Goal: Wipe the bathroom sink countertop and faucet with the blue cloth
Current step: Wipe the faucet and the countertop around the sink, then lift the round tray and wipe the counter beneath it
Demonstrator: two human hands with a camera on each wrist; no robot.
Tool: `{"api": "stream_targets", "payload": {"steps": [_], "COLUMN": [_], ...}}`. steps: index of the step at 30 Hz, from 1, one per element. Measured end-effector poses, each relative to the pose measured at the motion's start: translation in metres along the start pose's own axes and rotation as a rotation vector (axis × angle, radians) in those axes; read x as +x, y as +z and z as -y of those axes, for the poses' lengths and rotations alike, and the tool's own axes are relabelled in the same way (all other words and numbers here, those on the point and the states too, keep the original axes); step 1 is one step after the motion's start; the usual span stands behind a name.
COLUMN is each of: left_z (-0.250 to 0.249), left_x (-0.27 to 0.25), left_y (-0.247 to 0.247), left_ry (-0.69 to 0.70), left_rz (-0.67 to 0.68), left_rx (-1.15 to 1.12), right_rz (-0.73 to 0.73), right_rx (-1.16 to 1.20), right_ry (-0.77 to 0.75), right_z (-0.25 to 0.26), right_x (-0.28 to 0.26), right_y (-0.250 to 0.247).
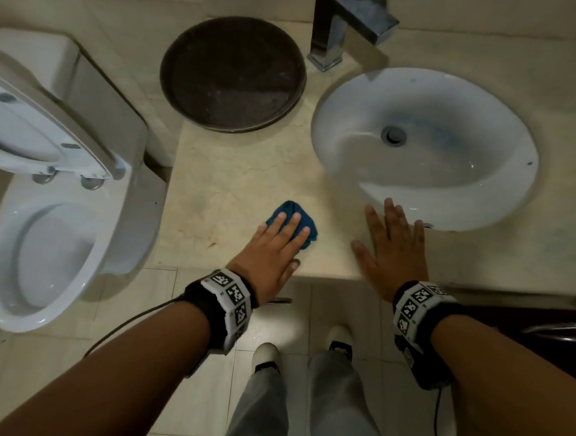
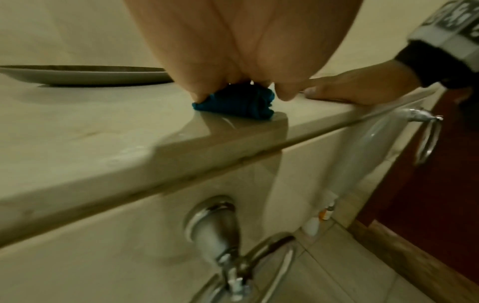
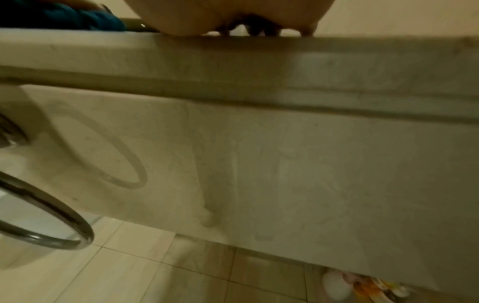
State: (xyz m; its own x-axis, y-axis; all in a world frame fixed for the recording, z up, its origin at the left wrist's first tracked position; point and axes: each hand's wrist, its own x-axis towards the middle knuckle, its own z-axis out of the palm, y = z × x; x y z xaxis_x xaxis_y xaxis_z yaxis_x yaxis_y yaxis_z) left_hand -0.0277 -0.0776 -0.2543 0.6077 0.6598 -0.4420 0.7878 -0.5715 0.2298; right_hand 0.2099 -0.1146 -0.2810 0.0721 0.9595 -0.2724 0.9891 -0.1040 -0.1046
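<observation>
left hand (image 1: 276,247) flat on blue cloth (image 1: 300,220)

Bare countertop (image 1: 235,170) ahead, hemmed by dark round tray (image 1: 233,74), sink basin (image 1: 424,147) and faucet (image 1: 345,29) behind.

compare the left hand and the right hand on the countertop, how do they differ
The left hand presses the bunched blue cloth under straight fingers; the right hand lies flat on bare countertop, touching no cloth. The left hand sits toward the toilet side; the right hand's fingertips reach the sink rim. Both are palm down near the front edge, each with a marker-covered wristband.
</observation>
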Motion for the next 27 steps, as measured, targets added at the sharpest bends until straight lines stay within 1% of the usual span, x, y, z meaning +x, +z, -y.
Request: {"api": "stream_targets", "payload": {"steps": [3,5,10,22,27], "left_z": [-0.024,-0.034,-0.045,-0.043,-0.033], "left_x": [0.012,0.024,0.051,0.119,0.138], "left_y": [0.0,-0.001,-0.009,-0.041,-0.057], "left_ry": [-0.008,-0.014,-0.027,-0.012,0.03], "left_rz": [0.015,-0.001,-0.032,-0.08,-0.029], "left_rx": [0.044,0.056,0.044,0.047,0.071], "right_rz": [-0.031,-0.05,-0.079,-0.1,-0.108], "right_rx": [0.01,0.012,0.019,0.077,0.078], "right_ry": [0.011,0.01,0.001,0.005,0.006], "right_z": [-0.001,-0.001,-0.001,-0.001,-0.001], "right_x": [0.0,0.0,0.0,0.003,0.002], "right_y": [0.007,0.008,0.008,0.006,0.004]}}
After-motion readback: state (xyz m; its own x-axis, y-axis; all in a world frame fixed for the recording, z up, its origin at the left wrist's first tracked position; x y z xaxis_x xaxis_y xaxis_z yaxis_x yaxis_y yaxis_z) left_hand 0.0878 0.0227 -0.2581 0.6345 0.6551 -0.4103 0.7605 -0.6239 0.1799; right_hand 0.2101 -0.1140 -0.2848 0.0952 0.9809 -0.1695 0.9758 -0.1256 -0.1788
